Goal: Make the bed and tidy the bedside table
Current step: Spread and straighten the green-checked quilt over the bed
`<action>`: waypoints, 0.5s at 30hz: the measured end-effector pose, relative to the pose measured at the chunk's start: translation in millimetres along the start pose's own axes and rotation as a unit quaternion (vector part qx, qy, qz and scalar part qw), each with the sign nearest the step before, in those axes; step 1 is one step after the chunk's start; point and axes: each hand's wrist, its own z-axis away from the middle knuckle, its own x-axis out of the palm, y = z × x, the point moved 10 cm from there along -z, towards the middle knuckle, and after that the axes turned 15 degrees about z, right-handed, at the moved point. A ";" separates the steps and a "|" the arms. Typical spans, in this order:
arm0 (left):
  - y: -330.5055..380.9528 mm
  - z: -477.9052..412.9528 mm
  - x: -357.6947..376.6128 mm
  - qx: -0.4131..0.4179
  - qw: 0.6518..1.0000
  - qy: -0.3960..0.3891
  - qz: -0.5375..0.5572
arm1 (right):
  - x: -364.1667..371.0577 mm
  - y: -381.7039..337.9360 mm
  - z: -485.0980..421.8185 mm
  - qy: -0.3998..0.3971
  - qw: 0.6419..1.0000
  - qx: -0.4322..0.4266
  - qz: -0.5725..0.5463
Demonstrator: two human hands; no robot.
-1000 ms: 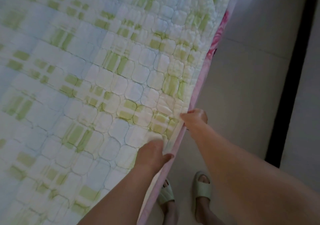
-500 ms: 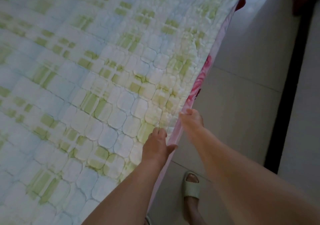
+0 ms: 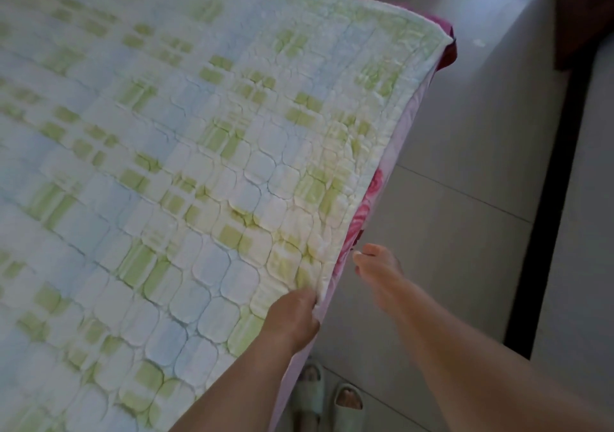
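Note:
A quilted cover (image 3: 206,172) with green and pale blue checks lies spread over the bed and reaches its far right corner. A pink floral sheet (image 3: 368,199) shows beneath it along the right side. My left hand (image 3: 294,315) grips the quilt's right edge, fingers curled over the hem. My right hand (image 3: 377,265) hovers just beside that edge, next to the pink sheet, with its fingers loosely bunched and nothing between them. The bedside table is out of view.
Grey floor tiles (image 3: 465,199) run along the bed's right side. A dark strip (image 3: 545,232) crosses the floor further right, and dark wooden furniture (image 3: 584,16) stands at the top right. My feet in pale slippers (image 3: 329,405) stand by the bed's edge.
My right hand has let go of the quilt's edge and drawn slightly away. My left hand has taken a grip on the hem. The view has risen toward the bed's far corner.

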 end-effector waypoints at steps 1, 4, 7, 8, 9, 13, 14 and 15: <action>1.1 -7.5 -7.8 -0.008 1.000 0.005 -0.016 | -1.9 -8.6 -4.3 -0.001 1.000 -0.005 0.011; 10.3 -36.4 -33.3 -0.022 0.999 0.033 -0.022 | -9.6 -39.4 -19.4 0.006 0.999 -0.021 0.029; 36.5 -68.4 -56.0 -0.015 0.998 0.053 0.002 | -20.0 -69.3 -36.7 0.012 0.999 -0.011 0.028; 45.1 -78.5 -60.7 -0.012 0.998 0.053 0.008 | -23.6 -77.9 -44.2 0.019 1.000 -0.007 0.021; 53.2 -90.2 -66.2 -0.010 0.998 0.054 0.013 | -27.5 -87.7 -52.3 0.028 0.999 0.004 0.018; 83.3 -124.0 -75.9 0.018 0.998 0.061 -0.001 | -52.5 -110.6 -88.1 0.083 0.996 0.042 0.008; 89.6 -131.4 -75.5 0.022 0.998 0.059 -0.003 | -60.1 -116.1 -95.7 0.094 0.994 0.050 0.000; 94.9 -138.5 -76.8 0.028 0.998 0.064 -0.008 | -67.7 -123.2 -101.8 0.104 0.993 0.052 -0.010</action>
